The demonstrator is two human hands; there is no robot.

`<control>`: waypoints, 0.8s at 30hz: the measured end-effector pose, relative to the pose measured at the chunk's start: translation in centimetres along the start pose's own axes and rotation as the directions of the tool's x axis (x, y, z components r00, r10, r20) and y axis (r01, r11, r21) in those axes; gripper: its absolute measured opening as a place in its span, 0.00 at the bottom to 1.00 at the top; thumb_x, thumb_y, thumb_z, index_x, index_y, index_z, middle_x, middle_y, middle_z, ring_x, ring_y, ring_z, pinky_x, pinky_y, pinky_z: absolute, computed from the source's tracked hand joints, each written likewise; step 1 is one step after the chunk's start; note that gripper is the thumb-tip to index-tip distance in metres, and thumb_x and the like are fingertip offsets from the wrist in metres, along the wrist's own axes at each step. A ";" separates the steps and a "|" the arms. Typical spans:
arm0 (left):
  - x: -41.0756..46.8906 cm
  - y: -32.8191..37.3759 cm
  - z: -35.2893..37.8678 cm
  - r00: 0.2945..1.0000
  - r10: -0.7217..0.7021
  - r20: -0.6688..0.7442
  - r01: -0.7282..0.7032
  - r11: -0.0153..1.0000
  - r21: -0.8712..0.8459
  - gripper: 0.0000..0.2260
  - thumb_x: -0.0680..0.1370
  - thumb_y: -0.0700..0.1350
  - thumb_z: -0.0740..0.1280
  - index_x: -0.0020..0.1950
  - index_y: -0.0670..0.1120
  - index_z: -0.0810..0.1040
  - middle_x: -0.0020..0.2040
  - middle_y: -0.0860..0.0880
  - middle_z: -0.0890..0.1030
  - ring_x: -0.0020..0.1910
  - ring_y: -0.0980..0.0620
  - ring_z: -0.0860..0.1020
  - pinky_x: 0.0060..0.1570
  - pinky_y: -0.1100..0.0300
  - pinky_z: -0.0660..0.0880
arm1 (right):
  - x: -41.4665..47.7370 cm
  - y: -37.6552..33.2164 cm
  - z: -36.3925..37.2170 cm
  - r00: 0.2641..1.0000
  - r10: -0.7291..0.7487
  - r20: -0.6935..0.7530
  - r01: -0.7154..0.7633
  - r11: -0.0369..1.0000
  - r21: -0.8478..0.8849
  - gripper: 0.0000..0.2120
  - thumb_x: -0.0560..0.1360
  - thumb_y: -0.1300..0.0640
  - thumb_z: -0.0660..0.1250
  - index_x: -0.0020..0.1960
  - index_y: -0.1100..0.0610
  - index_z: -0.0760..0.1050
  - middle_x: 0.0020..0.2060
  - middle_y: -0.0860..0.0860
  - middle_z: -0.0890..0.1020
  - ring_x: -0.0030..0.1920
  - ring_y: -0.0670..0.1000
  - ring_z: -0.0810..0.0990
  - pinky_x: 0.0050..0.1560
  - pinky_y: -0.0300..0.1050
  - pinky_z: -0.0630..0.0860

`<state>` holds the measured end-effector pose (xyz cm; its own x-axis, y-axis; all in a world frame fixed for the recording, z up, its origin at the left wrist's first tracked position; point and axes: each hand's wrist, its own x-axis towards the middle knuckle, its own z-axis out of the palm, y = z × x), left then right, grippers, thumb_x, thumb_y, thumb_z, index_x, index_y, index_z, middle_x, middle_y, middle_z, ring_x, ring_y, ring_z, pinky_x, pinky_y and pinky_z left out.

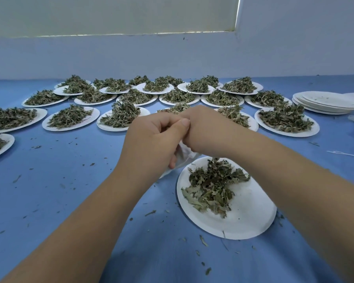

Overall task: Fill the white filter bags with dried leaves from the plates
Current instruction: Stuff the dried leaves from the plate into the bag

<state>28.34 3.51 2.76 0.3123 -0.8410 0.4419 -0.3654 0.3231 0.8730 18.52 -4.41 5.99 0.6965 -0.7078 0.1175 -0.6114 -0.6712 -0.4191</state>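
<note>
Left hand (153, 144) at frame centre, fingers (172, 162) clenched round white filter bag (184, 155), right hand (204, 131) touching it, its grasp cannot be told, plate (249, 221) of dried leaves (213, 186) just below-right, blue tabletop (70, 180)

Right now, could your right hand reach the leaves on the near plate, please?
Probably yes: the right hand is right by the leaves, nothing between, though it is busy at the bag.
</note>
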 end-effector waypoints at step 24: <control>0.5 -0.5 -1.6 0.968 0.144 -0.205 -0.043 0.902 0.429 0.08 0.78 0.47 0.67 0.41 0.51 0.82 0.28 0.52 0.76 0.23 0.58 0.69 0.25 0.68 0.66 | -7.6 6.4 0.1 0.978 -0.133 0.158 0.163 0.968 -0.193 0.34 0.64 0.24 0.55 0.66 0.36 0.65 0.54 0.36 0.67 0.53 0.40 0.71 0.51 0.42 0.73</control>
<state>30.09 3.67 2.88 0.4296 -0.6784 0.5960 -0.7194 0.1418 0.6799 9.35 -3.29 2.30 0.8223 -0.5683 0.0282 -0.5506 -0.8072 -0.2129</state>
